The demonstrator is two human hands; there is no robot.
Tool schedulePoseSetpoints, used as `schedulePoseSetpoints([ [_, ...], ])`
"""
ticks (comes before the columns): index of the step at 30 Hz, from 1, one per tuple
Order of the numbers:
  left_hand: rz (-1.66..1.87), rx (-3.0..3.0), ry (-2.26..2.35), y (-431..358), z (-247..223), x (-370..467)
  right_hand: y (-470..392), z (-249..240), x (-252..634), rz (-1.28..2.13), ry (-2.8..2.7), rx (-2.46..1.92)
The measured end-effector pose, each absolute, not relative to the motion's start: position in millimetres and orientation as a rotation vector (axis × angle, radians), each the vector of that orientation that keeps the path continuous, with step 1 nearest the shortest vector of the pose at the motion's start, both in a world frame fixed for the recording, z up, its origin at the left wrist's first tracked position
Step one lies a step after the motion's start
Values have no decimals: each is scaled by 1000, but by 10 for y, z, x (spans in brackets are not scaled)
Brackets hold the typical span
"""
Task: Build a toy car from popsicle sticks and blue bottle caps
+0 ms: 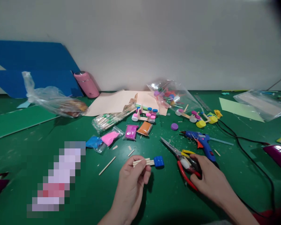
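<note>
With thumb and fingers of the left hand point(132, 178), clamping pale sticks point(150, 162) side by side, tipped by a blue block point(159, 162), over the green table point(89, 200); with right hand point(208, 175) curled, gripping a red-handled tool point(183, 175) near the blue glue gun point(205, 143).

Craft workspace, as I view it remotely: a smooth green tabletop point(84, 197) carries a blue plastic glue gun point(202, 139), clear-bagged slender wooden sticks point(114, 118) and a flat pale-pink paper sheet point(107, 101).
</note>
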State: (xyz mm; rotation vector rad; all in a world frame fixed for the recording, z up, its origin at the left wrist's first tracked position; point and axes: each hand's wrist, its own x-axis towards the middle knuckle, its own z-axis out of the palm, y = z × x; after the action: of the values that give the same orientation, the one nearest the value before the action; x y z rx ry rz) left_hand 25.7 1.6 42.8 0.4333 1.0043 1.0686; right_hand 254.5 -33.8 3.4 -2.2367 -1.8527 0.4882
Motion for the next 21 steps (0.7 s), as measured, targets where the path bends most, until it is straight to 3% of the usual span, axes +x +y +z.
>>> schedulePoseSetpoints([
  [10,1078,451,957,2,538,318,-504,379,2188,1158,-1548,-1689],
  [21,1095,436,893,-19,571,293,-587,105,2165,1022,-1874,-1629],
])
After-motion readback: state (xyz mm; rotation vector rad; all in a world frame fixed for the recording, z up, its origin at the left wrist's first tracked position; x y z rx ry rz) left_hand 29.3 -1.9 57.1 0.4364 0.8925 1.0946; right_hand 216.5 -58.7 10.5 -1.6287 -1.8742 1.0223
